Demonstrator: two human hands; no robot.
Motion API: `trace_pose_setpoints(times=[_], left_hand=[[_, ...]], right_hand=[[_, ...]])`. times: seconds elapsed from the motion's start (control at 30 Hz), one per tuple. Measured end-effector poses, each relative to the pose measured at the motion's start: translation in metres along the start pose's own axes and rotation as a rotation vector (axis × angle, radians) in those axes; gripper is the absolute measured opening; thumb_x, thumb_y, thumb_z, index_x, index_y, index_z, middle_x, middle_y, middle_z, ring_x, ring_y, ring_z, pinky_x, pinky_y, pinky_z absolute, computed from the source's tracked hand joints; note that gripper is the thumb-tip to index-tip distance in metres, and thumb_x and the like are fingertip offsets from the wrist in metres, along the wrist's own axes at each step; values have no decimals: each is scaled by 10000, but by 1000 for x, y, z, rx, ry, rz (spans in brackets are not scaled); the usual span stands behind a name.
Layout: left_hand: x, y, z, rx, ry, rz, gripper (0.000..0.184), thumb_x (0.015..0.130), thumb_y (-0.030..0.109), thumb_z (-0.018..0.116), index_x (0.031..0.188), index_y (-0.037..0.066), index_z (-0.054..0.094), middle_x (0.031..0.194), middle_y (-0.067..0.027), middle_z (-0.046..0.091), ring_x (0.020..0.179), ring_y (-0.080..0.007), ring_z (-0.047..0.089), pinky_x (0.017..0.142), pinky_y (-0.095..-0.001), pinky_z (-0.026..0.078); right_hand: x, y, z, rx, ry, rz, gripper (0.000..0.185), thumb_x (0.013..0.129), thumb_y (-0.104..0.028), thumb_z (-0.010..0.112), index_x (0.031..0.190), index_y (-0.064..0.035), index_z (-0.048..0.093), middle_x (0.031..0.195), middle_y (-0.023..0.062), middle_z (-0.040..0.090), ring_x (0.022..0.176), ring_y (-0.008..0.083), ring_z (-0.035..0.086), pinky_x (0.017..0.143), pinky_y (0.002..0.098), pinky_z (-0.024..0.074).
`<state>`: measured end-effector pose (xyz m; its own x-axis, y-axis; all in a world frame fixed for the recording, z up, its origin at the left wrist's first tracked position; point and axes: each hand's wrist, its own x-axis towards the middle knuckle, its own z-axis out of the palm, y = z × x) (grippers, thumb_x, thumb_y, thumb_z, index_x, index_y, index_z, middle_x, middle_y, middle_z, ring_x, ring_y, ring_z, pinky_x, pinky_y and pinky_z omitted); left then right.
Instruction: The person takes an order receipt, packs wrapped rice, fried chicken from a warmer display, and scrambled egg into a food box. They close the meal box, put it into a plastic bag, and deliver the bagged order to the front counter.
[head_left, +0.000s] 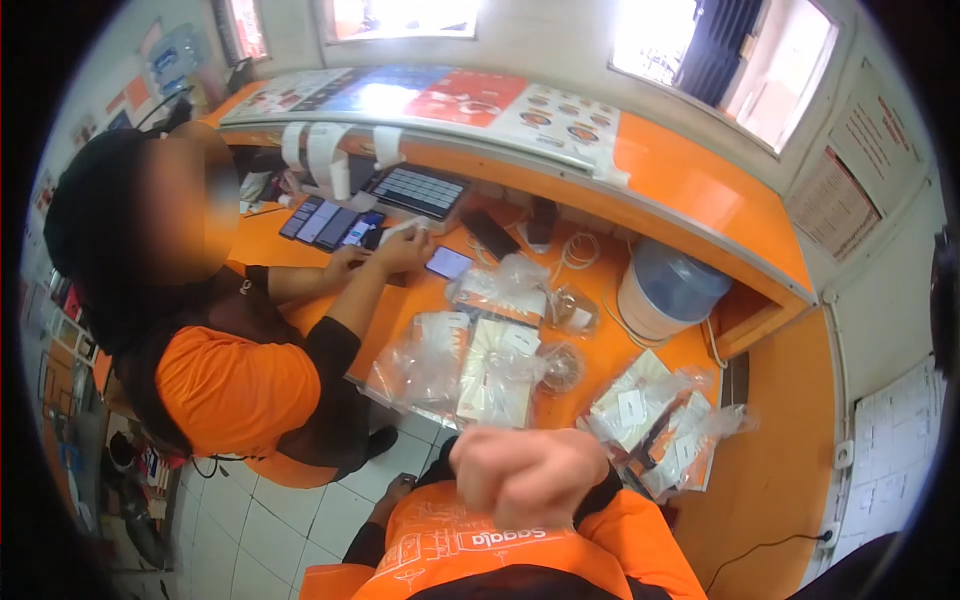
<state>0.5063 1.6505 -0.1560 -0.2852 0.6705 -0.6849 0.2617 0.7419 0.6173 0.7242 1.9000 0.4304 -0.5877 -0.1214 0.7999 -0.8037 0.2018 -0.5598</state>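
My right hand (530, 478) is raised close to the camera in front of the orange shirt (440, 535). It is blurred, with its fingers curled in, and whatever it may hold is hidden. Low at the shirt's left side is what looks like my left hand (396, 492), beside a small dark thing; its fingers are unclear. Beyond my right hand, clear plastic bags with white and orange packages (495, 365) lie on the orange counter (405, 300). More bagged packages (625, 405) with white slips lie to the right. A round clear container (560, 367) stands between the groups.
A co-worker (235, 380) at the left reaches both hands over the counter by several phones (325, 222) and a tablet (415, 190). A water bottle (670, 290) stands under the raised shelf (680, 205). Cables trail near it. Below is a tiled floor (260, 525).
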Motion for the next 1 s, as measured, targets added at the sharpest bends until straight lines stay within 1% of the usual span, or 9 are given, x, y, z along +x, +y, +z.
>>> trace_pose_setpoints(times=[0.07,0.2,0.37,0.5,0.63,0.73,0.8,0.9,1.0], left_hand=[[-22,20,-2,-28,30,-48,380,892,341,545,1161,77,597,1052,-174,659,967,-279,639,853,-351,492],[-45,32,-5,5,47,-41,391,891,376,534,1155,98,610,1081,-177,650,1023,-287,618,888,-364,477],[-55,22,9,-33,66,-89,353,904,347,505,1136,110,628,1128,-168,635,1098,-306,581,936,-384,450],[-72,12,19,-19,156,32,354,923,323,455,1133,98,632,1155,-169,622,1123,-318,564,955,-395,440],[-78,-15,14,-111,143,-29,366,918,330,460,1136,90,630,1151,-179,618,1123,-329,558,956,-400,441],[-62,-45,4,164,19,244,407,780,418,620,1010,83,644,994,-124,666,938,-207,610,816,-365,469],[-64,-51,-4,160,-86,124,383,823,379,562,1001,46,623,984,-157,659,956,-248,614,807,-404,470],[-60,-64,-26,312,-257,206,375,836,356,525,1010,37,618,1000,-177,650,971,-280,609,819,-425,469],[-50,-87,-50,502,-404,296,371,849,333,488,1019,29,613,1016,-197,641,986,-312,603,831,-446,469]], right_hand=[[-17,5,-3,-64,58,316,178,925,-135,537,786,-25,562,873,80,501,797,243,502,717,343,406],[-53,24,3,-104,27,604,101,916,-127,543,924,-27,530,917,96,473,784,295,470,770,356,399],[-127,44,21,-427,-360,1168,327,974,-329,441,1011,-20,543,984,185,551,878,342,563,779,407,449],[-177,47,42,-561,-538,1361,393,959,-380,438,1034,-9,543,1019,230,569,913,396,575,798,442,458],[-195,29,87,-713,-339,1446,413,935,-405,465,1068,-23,547,1012,239,588,950,409,580,807,450,470],[-225,23,132,-645,-289,1489,406,932,-407,468,1122,-60,553,1033,232,588,978,407,576,819,459,469],[-236,22,165,-630,-231,1492,403,931,-410,468,1151,-83,556,1046,227,587,983,403,575,824,464,468],[-220,5,246,-674,-53,1696,423,934,-424,464,1187,-100,561,1042,214,597,982,372,587,845,437,465],[-215,16,321,-620,179,1952,353,923,-334,506,1064,-26,605,1008,180,611,926,357,580,840,497,408]])
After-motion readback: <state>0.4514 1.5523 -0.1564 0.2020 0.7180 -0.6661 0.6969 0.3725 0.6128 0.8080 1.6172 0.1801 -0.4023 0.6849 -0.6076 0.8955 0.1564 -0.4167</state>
